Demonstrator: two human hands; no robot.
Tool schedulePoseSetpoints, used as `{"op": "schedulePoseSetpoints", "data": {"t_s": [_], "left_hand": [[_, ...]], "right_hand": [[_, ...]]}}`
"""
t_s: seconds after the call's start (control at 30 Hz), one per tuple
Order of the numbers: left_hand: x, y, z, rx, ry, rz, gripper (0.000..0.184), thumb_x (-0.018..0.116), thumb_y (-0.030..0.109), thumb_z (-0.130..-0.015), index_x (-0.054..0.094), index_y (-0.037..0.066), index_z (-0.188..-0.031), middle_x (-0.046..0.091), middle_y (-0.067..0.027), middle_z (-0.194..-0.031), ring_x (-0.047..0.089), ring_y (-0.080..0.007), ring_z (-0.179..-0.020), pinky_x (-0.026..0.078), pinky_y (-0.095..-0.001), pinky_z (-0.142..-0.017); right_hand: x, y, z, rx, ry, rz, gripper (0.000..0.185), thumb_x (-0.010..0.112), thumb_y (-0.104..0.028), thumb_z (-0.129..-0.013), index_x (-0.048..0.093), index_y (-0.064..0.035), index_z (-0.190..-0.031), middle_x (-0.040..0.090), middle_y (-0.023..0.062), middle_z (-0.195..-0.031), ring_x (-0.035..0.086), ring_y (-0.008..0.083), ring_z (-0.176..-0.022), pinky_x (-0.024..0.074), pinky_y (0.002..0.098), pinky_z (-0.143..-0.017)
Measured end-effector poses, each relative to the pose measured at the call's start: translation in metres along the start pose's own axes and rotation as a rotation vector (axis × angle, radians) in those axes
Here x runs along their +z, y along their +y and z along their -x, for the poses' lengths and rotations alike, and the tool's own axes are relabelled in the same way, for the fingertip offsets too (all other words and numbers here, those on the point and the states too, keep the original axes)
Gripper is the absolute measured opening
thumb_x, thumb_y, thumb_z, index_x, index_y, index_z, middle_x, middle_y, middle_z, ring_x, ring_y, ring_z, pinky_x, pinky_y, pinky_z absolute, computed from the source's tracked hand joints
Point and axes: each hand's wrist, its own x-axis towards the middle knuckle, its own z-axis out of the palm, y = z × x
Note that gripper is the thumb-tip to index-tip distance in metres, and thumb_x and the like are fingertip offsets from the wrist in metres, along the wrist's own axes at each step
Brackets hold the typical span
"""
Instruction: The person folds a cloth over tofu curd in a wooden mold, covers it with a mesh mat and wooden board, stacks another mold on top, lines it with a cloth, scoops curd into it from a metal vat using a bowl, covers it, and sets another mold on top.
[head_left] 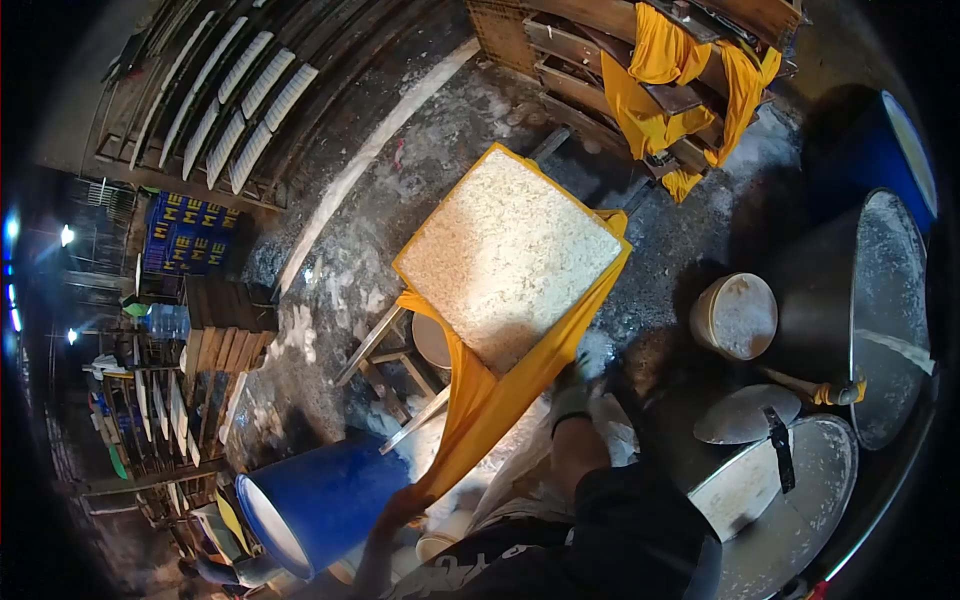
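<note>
At the lower middle, my left hand [405, 505] is closed around the gathered end of a yellow cloth [490, 425]. The cloth stretches from my hand up to the near side of a square slab of white, crumbly, curd-like material [510, 250]. Yellow fabric also edges the slab's other sides. Legs or bars of a stand [370, 345] show beneath it, beside a round container [430, 340] that the slab partly hides. My right hand does not show; the bare limb [580, 455] below the slab looks like my leg.
A blue barrel [320, 500] lies lower left. To the right stand large metal vats [885, 310], a white-filled bucket [740, 315] and a round lid [745, 413]. Yellow cloths [670, 45] hang over wooden boxes [505, 35]. Blue crates [190, 230] and racks line the left. The floor [340, 250] looks wet.
</note>
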Motion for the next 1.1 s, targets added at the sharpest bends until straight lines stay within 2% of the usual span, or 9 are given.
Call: {"op": "schedulePoseSetpoints", "data": {"t_s": [0.37, 0.47, 0.6, 0.63, 0.77, 0.9, 0.97, 1.03, 1.1], "left_hand": [[-0.025, 0.035, -0.031, 0.126, -0.082, 0.107, 0.055, 0.077, 0.040, -0.082, 0.061, 0.004, -0.121, 0.067, -0.0041, -0.076, 0.060, -0.0100, -0.056, 0.049, -0.0257, -0.051], [-0.025, 0.090, -0.027, 0.238, -0.139, 0.077, 0.059, 0.077, 0.041, -0.083, 0.058, 0.001, -0.122, 0.068, -0.0054, -0.081, 0.061, -0.0101, -0.062, 0.050, -0.0258, -0.054], [-0.025, 0.089, -0.053, 0.282, -0.182, 0.229, 0.068, 0.078, 0.043, -0.080, 0.053, 0.001, -0.127, 0.072, -0.0099, -0.094, 0.065, -0.0120, -0.072, 0.053, -0.0281, -0.061], [-0.029, 0.093, -0.052, 0.282, -0.182, 0.324, 0.073, 0.080, 0.046, -0.077, 0.053, 0.001, -0.128, 0.072, -0.0108, -0.096, 0.067, -0.0146, -0.075, 0.055, -0.0304, -0.065], [-0.053, 0.104, -0.040, 0.582, 0.181, -0.179, 0.084, 0.083, 0.055, -0.066, 0.050, 0.013, -0.132, 0.071, -0.0183, -0.097, 0.068, -0.0371, -0.091, 0.054, -0.0437, -0.082], [-0.080, 0.076, -0.078, 0.729, 0.254, -0.310, 0.051, 0.078, 0.040, -0.076, 0.061, 0.020, -0.119, 0.070, -0.0173, -0.090, 0.068, -0.0360, -0.083, 0.055, -0.0391, -0.075], [-0.080, 0.055, -0.120, 0.996, 0.256, 0.241, 0.030, 0.076, 0.012, -0.078, 0.066, 0.004, -0.105, 0.071, -0.0121, -0.089, 0.069, -0.0176, -0.081, 0.054, -0.0312, -0.074], [-0.104, 0.058, -0.131, 0.638, 0.004, 0.745, 0.027, 0.075, 0.004, -0.077, 0.065, -0.001, -0.102, 0.069, -0.0094, -0.088, 0.064, -0.0116, -0.081, 0.053, -0.0300, -0.072], [-0.139, 0.078, -0.147, 0.648, 0.179, 0.312, 0.028, 0.074, 0.005, -0.079, 0.066, 0.000, -0.105, 0.070, -0.0105, -0.088, 0.064, -0.0138, -0.081, 0.052, -0.0312, -0.071]], "right_hand": [[0.094, -0.389, 0.095, -0.548, 0.051, 0.562, 0.049, 0.038, -0.041, -0.100, 0.052, -0.0113, -0.135, 0.054, 0.0081, -0.137, 0.052, 0.0237, -0.123, 0.0405, 0.0374, -0.103], [0.143, -0.428, 0.194, -0.771, 0.043, 0.517, 0.044, 0.035, -0.040, -0.101, 0.059, -0.0083, -0.120, 0.064, 0.0067, -0.117, 0.061, 0.0229, -0.107, 0.0448, 0.0384, -0.097], [0.216, -0.372, 0.303, -1.045, 0.157, 1.162, 0.044, 0.040, -0.037, -0.102, 0.055, -0.0060, -0.130, 0.060, 0.0074, -0.125, 0.056, 0.0204, -0.115, 0.0401, 0.0351, -0.103], [0.228, -0.363, 0.303, -0.937, -0.006, 0.890, 0.045, 0.045, -0.035, -0.101, 0.054, -0.0040, -0.132, 0.059, 0.0084, -0.127, 0.056, 0.0206, -0.115, 0.0414, 0.0339, -0.102], [0.303, -0.306, 0.283, -0.968, 0.216, 0.963, 0.027, 0.057, -0.034, -0.096, 0.064, -0.0100, -0.106, 0.064, 0.0001, -0.096, 0.060, 0.0142, -0.081, 0.0475, 0.0273, -0.078], [0.363, -0.369, 0.193, -0.813, 0.401, 1.479, 0.032, 0.060, -0.036, -0.094, 0.064, -0.0098, -0.110, 0.065, 0.0018, -0.092, 0.062, 0.0170, -0.081, 0.0512, 0.0329, -0.070], [0.414, -0.367, 0.136, -0.777, 0.400, 1.494, 0.030, 0.066, -0.034, -0.090, 0.067, -0.0099, -0.107, 0.067, 0.0011, -0.090, 0.061, 0.0145, -0.075, 0.0495, 0.0312, -0.063], [0.456, -0.380, 0.061, -0.850, 0.367, 1.731, 0.034, 0.069, -0.034, -0.088, 0.067, -0.0051, -0.106, 0.068, 0.0040, -0.096, 0.062, 0.0147, -0.078, 0.0491, 0.0302, -0.067], [0.503, -0.351, 0.001, -0.880, 0.164, 1.944, 0.038, 0.071, -0.034, -0.087, 0.068, 0.0015, -0.101, 0.069, 0.0076, -0.096, 0.061, 0.0149, -0.081, 0.0474, 0.0276, -0.072]]}}
